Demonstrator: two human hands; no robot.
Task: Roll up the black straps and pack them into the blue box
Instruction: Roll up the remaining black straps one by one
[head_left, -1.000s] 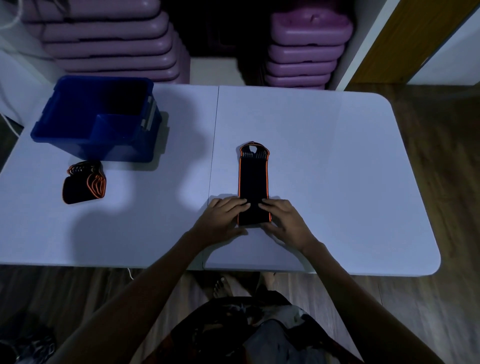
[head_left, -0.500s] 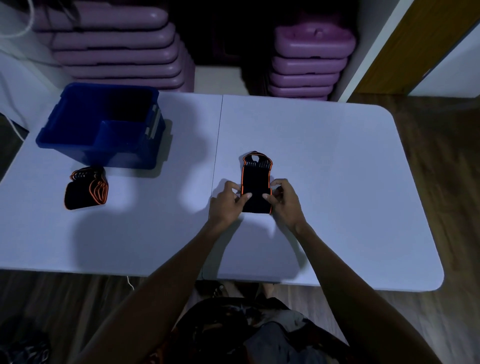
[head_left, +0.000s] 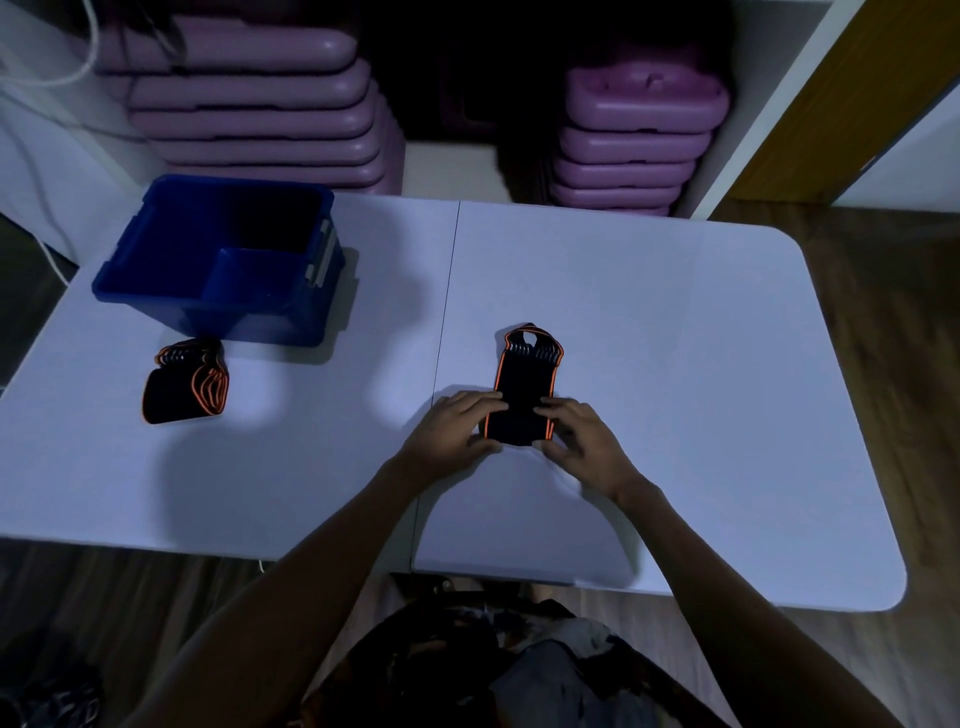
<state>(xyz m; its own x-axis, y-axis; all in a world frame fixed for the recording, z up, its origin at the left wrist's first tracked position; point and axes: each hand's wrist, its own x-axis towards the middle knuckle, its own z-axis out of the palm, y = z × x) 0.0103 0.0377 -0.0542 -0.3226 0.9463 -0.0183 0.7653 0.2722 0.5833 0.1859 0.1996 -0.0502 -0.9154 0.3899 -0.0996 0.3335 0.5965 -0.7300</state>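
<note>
- Black with orange piping, the strap (head_left: 524, 387) lies flat on the white bench (head_left: 701, 364), its long axis running away from me, buckle end farthest out.
- I have both hands clamped on its near end: my left hand (head_left: 451, 435) grips the left edge, my right hand (head_left: 582, 441) the right edge, fingers on top and thumbs tucked at the near side. I judge that grip is there to keep the edges square while the near end curls over into a roll.
- The near end looks thicker and rounded, so I reckon the roll has begun; most of the strap's length is not yet wound.
- A second strap (head_left: 186, 382), already coiled, sits on the bench just in front of the blue box (head_left: 156, 275), apart from it and not yet packed.
- The box stands open at the far left of the bench, well apart from my hands. Its inside is too dark for me to tell what it holds.
- Likely risk: the roll skewing sideways if one hand leads, so I would keep the pressure even on both edges.
</note>
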